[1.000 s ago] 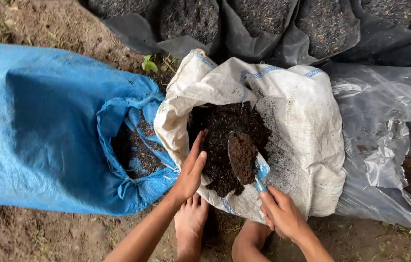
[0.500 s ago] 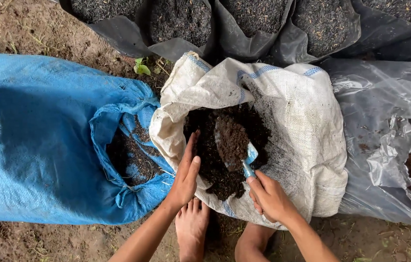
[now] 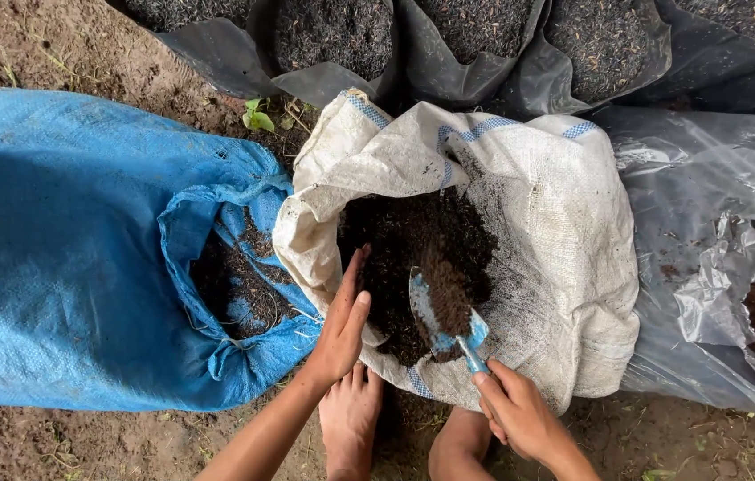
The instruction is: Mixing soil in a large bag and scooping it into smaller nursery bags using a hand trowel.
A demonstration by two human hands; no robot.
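Seen from above: right hand (image 3: 520, 411) gripping the handle of a small blue metal trowel (image 3: 445, 313) loaded with dark soil inside an open white woven sack (image 3: 555, 232); left hand (image 3: 343, 322) open, flat against the sack's rim, just beside the trowel; blue woven sack (image 3: 74, 232) lying at left.

an outdoor potting spot, the sort found in a plant nursery or garden: bare brown earth (image 3: 30, 445) underfoot with a small green seedling (image 3: 257, 118), a row of black grow bags (image 3: 448, 53) filled with dark planting mix, open woven sacks, one white (image 3: 555, 232) and one blue (image 3: 65, 249), holding soil, and crumpled clear plastic sheeting (image 3: 716, 232) alongside
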